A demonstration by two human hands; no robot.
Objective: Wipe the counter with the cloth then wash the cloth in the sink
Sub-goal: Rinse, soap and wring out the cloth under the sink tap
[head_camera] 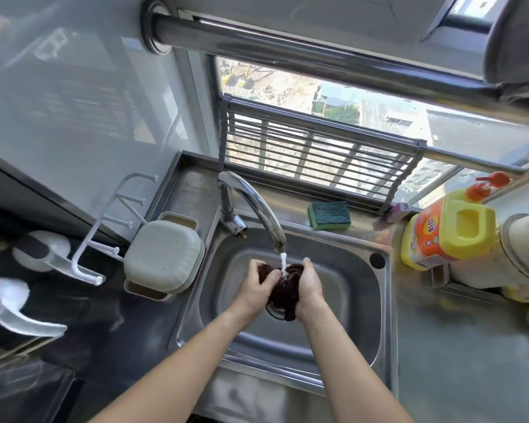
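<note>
A dark maroon cloth (284, 293) is bunched between both hands over the steel sink (361, 303). My left hand (257, 286) grips its left side and my right hand (310, 285) grips its right side. Water runs from the curved chrome faucet (251, 206) straight onto the top of the cloth. The lower end of the cloth hangs down over the drain, which is mostly hidden behind it. The steel counter (458, 355) stretches to the right of the sink.
A green sponge (329, 215) lies on the ledge behind the sink. A yellow detergent jug (446, 232) stands at the right, with stacked bowls beside it. A beige lidded box (165, 257) sits left of the sink. A folding rack (315, 154) leans on the window.
</note>
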